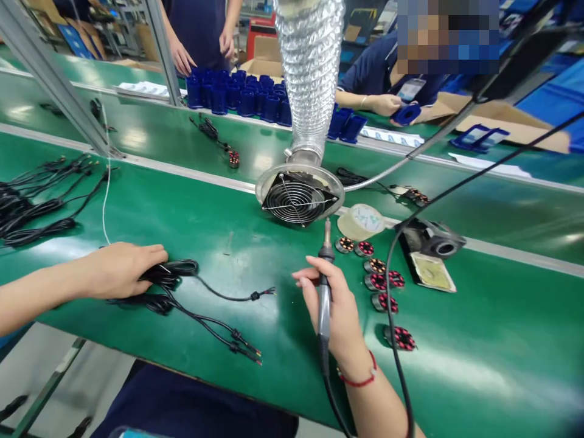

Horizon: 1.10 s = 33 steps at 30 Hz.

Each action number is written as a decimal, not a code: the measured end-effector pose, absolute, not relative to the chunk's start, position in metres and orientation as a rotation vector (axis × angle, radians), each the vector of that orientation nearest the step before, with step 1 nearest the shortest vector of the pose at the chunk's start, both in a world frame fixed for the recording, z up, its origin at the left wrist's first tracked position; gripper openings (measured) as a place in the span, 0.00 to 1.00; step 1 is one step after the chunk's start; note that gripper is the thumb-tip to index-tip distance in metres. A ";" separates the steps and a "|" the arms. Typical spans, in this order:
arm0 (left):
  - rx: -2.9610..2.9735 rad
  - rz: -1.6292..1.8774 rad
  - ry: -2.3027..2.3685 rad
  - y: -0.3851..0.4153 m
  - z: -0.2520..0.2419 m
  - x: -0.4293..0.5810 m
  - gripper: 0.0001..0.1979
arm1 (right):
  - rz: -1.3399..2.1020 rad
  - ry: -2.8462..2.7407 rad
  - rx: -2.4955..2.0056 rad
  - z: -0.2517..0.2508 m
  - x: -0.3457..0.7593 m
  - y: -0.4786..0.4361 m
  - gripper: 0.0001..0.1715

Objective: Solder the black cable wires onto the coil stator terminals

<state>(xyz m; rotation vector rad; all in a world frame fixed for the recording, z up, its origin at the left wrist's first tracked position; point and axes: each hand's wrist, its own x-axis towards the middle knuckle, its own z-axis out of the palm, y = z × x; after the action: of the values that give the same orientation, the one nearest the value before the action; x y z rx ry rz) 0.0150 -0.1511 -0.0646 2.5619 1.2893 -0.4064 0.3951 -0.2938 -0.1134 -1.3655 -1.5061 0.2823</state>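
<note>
My left hand is closed over a folded black cable on the green bench. A second coiled cable bundle lies just below it, and its stripped ends with small knots point right, towards the front edge. My right hand grips a soldering iron like a pen, its tip pointing up and away from me. To the right of that hand sit several small round motor stators with red or copper windings. The left fingertips are partly hidden by the cable.
A fume fan on a silver duct hangs ahead. Behind the stators are a tape roll and an iron stand with a sponge. More cables lie left. Blue housings and two people are across the bench.
</note>
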 end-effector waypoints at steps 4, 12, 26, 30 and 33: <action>2.682 -0.534 1.207 -0.132 -0.048 0.034 0.15 | 0.256 -1.457 -1.395 -0.118 0.400 -0.291 0.15; 2.852 -0.555 1.213 -0.088 -0.036 0.023 0.22 | 0.271 -1.396 -1.428 -0.122 0.408 -0.286 0.16; 2.650 -0.301 0.966 -0.128 -0.081 0.185 0.13 | 0.035 -1.675 -1.619 -0.098 0.434 -0.309 0.20; 2.604 -0.260 0.839 -0.117 -0.084 0.157 0.12 | -0.050 -1.695 -1.783 -0.088 0.464 -0.346 0.17; 2.558 -0.176 0.730 -0.113 -0.092 0.138 0.13 | -0.004 -1.641 -1.938 -0.089 0.481 -0.350 0.16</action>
<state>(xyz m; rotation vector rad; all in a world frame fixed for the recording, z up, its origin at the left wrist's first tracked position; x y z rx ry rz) 0.1381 -0.1130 -0.0917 2.5576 0.7301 -0.1763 0.4811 -0.3500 -0.0889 -1.9381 -1.6412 -0.0038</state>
